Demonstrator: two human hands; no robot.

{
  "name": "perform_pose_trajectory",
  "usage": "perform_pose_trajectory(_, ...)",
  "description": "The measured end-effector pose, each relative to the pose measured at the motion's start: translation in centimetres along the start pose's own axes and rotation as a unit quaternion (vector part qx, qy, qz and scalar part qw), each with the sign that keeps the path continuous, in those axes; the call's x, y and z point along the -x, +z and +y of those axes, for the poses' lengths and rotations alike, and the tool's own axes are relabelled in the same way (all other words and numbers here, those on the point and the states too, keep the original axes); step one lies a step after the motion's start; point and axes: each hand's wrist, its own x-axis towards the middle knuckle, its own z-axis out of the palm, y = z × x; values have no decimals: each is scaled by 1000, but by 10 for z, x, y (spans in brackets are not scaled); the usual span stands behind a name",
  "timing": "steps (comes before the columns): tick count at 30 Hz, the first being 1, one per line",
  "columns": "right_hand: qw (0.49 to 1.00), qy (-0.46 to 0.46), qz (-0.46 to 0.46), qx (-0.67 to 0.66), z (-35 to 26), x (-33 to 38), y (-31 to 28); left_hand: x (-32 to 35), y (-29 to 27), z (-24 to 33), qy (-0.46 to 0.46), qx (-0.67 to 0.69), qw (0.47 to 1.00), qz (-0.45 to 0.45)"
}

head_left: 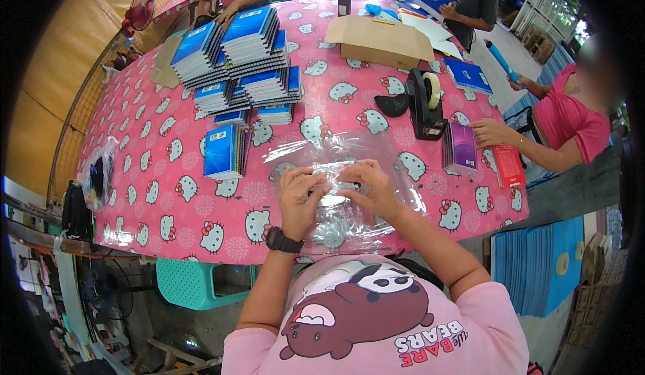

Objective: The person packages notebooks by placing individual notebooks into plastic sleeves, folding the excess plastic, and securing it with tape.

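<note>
A clear plastic sheet or bag point(336, 230) lies spread over the table in front of me, glossy with reflections. Its layers cannot be told apart. My left hand point(300, 197), with a dark watch at the wrist, pinches the plastic between thumb and fingers. Close beside it, my right hand point(371, 188) has its fingers curled with the tips gripping the same plastic. A bright, shiny patch shows between the two hands. Left of the plastic stands a small stack of blue spiral notebooks point(222, 151).
Taller notebook stacks point(248, 29) rise at the far left. A black tape dispenser point(425, 106) and a brown cardboard box point(383, 42) sit beyond my hands. At right, a co-worker's hand point(494, 133) is by purple notebooks point(460, 148). Other people work at the far edge.
</note>
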Motion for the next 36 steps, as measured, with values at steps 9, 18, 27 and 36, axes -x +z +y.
perform_pose_trajectory(9, 996, 76, 46, 29, -23, -23, 10, -4, 11, 4, -96, 25, 993, 61)
perform_pose_trajectory(18, 991, 69, -12, 117, -11, -43, 5, -18, 2, 17, -39, -60, 997, 27)
perform_pose_trajectory(27, 933, 272, -161, -171, 27, -65, 10, -18, -2, 10, -92, -158, 978, 97)
perform_pose_trajectory(36, 910, 287, -160, -253, 38, -57, 2, 32, 17, 32, -25, -210, 974, -82)
